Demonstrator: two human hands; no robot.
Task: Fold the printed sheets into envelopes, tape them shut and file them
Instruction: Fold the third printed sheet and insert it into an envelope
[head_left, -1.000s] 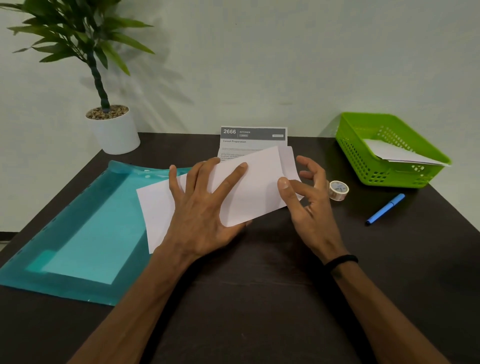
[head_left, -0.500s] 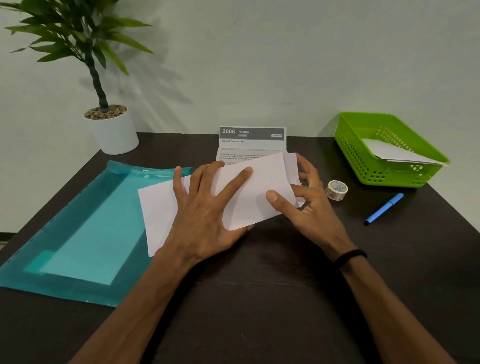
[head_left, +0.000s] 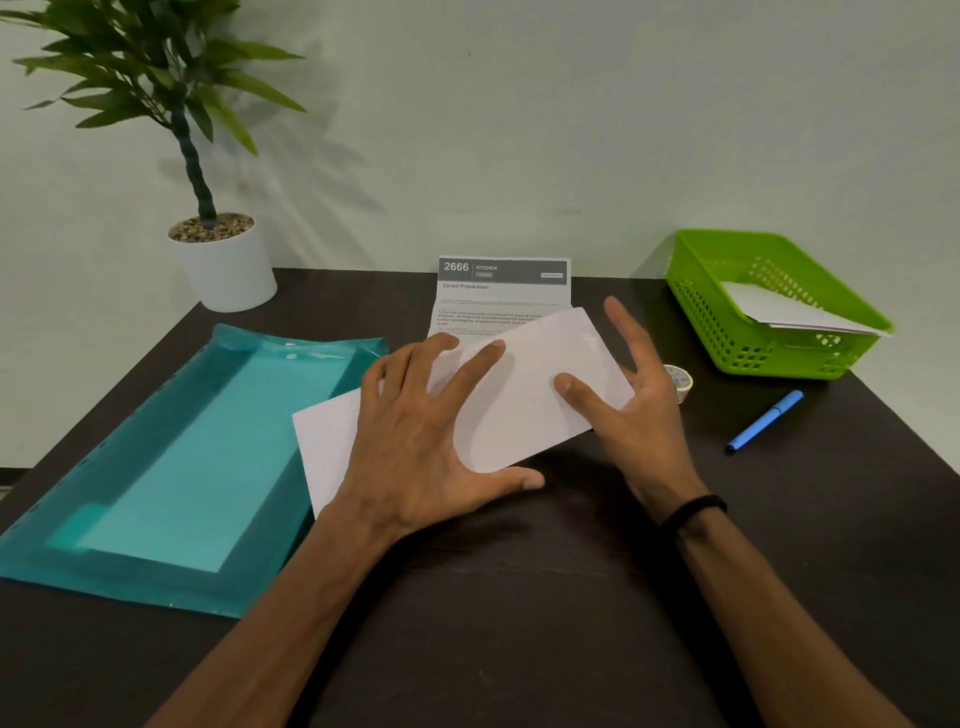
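A white folded sheet (head_left: 524, 410) lies slanted on the dark table, over the lower part of a printed sheet (head_left: 501, 291) headed "2666 KITCHEN". My left hand (head_left: 421, 447) presses flat on the folded sheet with fingers spread. My right hand (head_left: 623, 395) is at its right end, thumb resting on top and fingers straight along the far edge. A roll of clear tape (head_left: 679, 379) sits just right of my right hand, partly hidden by it.
A teal plastic folder (head_left: 171, 467) lies at the left, its near edge under the folded sheet. A green basket (head_left: 727, 332) with white paper inside stands at the back right. A blue pen (head_left: 763, 421) lies in front of it. A potted plant (head_left: 223, 265) stands back left.
My right hand has shifted from pinching the sheet's right end to lying open along it, thumb on top. The fold has been flattened further. My left hand stays pressed in place.
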